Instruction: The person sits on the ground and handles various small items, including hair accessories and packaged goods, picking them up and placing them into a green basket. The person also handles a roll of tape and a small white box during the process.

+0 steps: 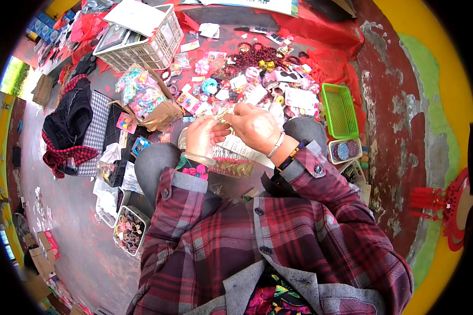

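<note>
Left hand (202, 137) and right hand (256, 125) pinch a small pale piece (223, 114), fingertips nearly closed; keep pressure light.

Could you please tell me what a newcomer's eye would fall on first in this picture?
Probably the bright green basket, right of the colourful heap, and the dark red beads at its far side. Near the picture's centre, the left hand and right hand meet at a small pale item. To their left, an open cardboard box brims with pastel-coloured things.
</note>
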### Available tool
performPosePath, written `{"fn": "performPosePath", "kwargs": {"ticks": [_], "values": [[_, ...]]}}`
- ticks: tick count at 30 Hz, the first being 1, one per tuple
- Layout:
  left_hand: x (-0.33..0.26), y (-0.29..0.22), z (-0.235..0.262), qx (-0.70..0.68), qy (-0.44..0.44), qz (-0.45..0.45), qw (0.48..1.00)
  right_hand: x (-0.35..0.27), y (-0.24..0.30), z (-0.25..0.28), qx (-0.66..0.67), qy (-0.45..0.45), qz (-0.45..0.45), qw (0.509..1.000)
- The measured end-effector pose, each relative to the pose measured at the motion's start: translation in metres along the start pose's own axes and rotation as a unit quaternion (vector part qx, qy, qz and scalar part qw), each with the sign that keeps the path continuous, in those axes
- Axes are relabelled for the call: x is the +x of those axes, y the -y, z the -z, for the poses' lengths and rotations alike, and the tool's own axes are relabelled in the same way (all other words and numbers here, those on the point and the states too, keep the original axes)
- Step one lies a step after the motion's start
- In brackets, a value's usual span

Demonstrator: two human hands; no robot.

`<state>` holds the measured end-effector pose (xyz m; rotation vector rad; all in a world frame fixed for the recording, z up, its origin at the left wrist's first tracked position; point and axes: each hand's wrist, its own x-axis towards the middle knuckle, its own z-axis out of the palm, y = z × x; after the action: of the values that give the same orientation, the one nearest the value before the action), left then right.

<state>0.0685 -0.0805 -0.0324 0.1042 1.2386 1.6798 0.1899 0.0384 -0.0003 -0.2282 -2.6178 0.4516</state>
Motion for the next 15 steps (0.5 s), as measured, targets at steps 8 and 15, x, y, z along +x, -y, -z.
{"fn": "performPosePath", "kwargs": {"ticks": [8,15], "values": [[0.002,-0.009,-0.002,-0.038,0.066,0.028,0.997,-0.003,0.001,0.027,-0.107,-0.077,0.050,0.990],[0.024,0.001,0.032,-0.098,-0.022,-0.020,0.995,-0.064,-0.072,0.112,0.000,-0.234,-0.231,0.944]]}}
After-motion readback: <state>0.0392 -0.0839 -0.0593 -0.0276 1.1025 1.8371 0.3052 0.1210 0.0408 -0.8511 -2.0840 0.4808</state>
